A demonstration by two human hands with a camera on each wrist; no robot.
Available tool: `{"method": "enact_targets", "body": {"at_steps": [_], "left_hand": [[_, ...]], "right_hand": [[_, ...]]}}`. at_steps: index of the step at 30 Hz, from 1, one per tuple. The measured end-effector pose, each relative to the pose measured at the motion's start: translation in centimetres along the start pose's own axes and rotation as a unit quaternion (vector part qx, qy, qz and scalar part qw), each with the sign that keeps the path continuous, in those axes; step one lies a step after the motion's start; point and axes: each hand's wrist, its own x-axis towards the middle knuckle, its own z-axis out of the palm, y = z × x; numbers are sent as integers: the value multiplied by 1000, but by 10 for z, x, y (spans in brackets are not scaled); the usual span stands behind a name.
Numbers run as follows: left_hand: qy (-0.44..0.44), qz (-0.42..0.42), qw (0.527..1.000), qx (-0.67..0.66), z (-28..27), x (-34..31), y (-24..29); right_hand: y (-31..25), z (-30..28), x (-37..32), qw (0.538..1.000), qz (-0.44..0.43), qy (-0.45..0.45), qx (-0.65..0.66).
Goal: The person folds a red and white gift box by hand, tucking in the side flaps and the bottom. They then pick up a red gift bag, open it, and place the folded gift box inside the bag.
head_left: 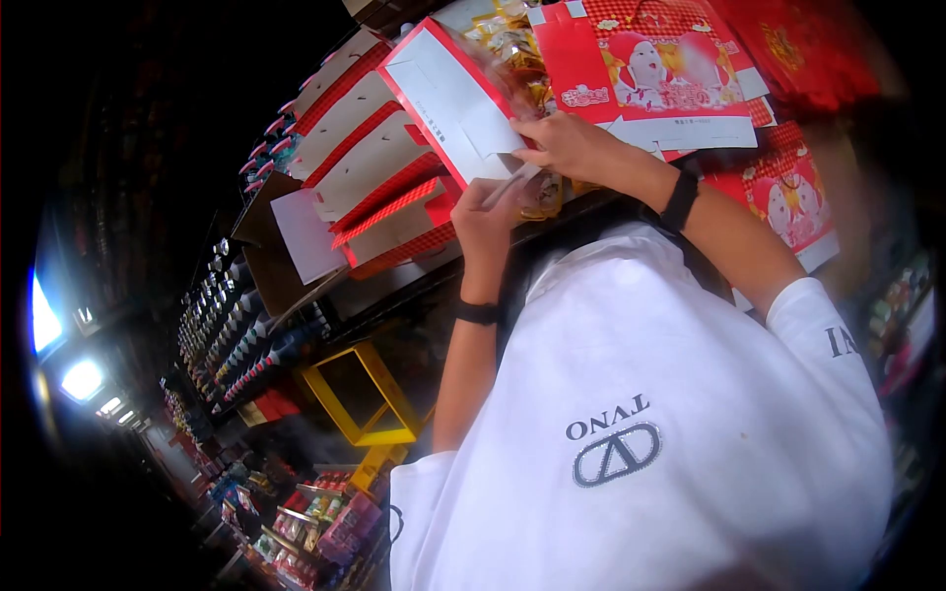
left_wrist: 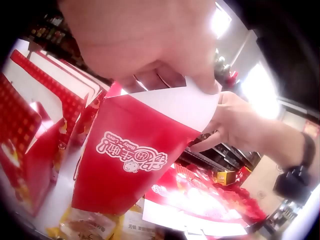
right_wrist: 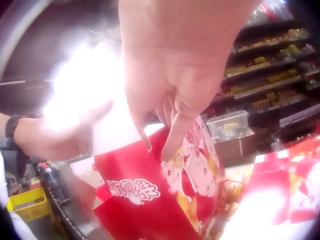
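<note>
Both hands work on a red and white cardboard gift box (head_left: 448,98), whose white end faces up in the head view. My left hand (head_left: 485,222) pinches a white flap (left_wrist: 170,105) at the box's end; its fingers partly reach behind the flap. On the other side of that end, my right hand (head_left: 576,148) holds the box's edge, thumb and fingers bent over the rim in the right wrist view. The box's red side panel (left_wrist: 125,155) carries white lettering and a small baby-face print. Glare washes out the left hand in the right wrist view.
Several opened boxes (head_left: 365,148) stand in a row to the left. Flat printed boxes (head_left: 680,79) lie at the right, and yellow-wrapped packets (left_wrist: 90,225) lie under the held box. A yellow frame (head_left: 360,394) stands below the table edge. Stocked shelves (right_wrist: 270,65) line the background.
</note>
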Motion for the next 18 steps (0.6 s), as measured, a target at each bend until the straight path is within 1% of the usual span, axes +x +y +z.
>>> {"method": "enact_targets", "body": {"at_steps": [2, 5, 8, 11, 14, 18], "left_hand": [[22, -40, 999, -14, -2, 3, -2], [49, -50, 996, -58, -7, 7, -9], [37, -79, 995, -49, -21, 14, -13], [21, -95, 995, 17, -22, 15, 0], [20, -127, 991, 27, -23, 22, 7], [7, -158, 987, -5, -26, 30, 5]], "right_hand": [[1, 4, 0, 1000, 2, 18, 18], [1, 6, -3, 999, 9, 27, 20], [11, 15, -4, 998, -32, 41, -24], [9, 20, -5, 995, -53, 55, -58], [9, 24, -3, 995, -60, 70, -43], [3, 24, -5, 996, -47, 72, -36]]}}
